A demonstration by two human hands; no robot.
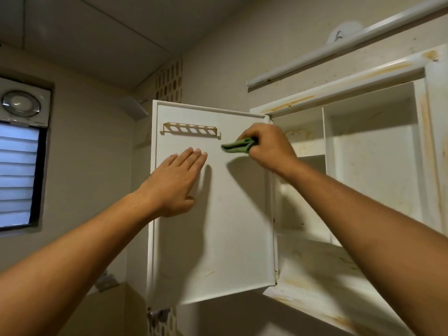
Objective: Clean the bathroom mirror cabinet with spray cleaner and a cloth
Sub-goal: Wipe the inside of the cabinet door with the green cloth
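Cabinet door [218,238] swung open to the left, inner face toward camera: flat white panel, raised rim around the edge, faint yellowish smears low down. Small slotted plastic rack [190,129] fixed near the top of the panel, cream, with a row of slanted cutouts.

Left hand [173,183] flat on the door's inner face, palm down, fingers straight and together, thumb tucked out low; holding nothing, just pressed against the panel below the rack.

Right hand [269,149] closed around a folded green cloth [236,147], soft fabric, bunched into a flat wedge sticking out left of the fist. Cloth tip is on or just off the door panel, upper right part, just beside the hinge edge; contact not clear.

Mirror cabinet [339,98] body to the right: white, boxy, open compartments divided by a vertical partition [327,170] and a shelf [312,158]. Rust-coloured, brownish stains along the top rail, back wall and bottom ledge. Surface looks hard and glossy where clean.

Long white tube lamp [339,44] mounted on the wall above the cabinet. Round-grille exhaust fan [20,105] at far left, louvred window [19,175] below it. Strip of patterned tile [169,81] in the corner. Spray cleaner not in view.
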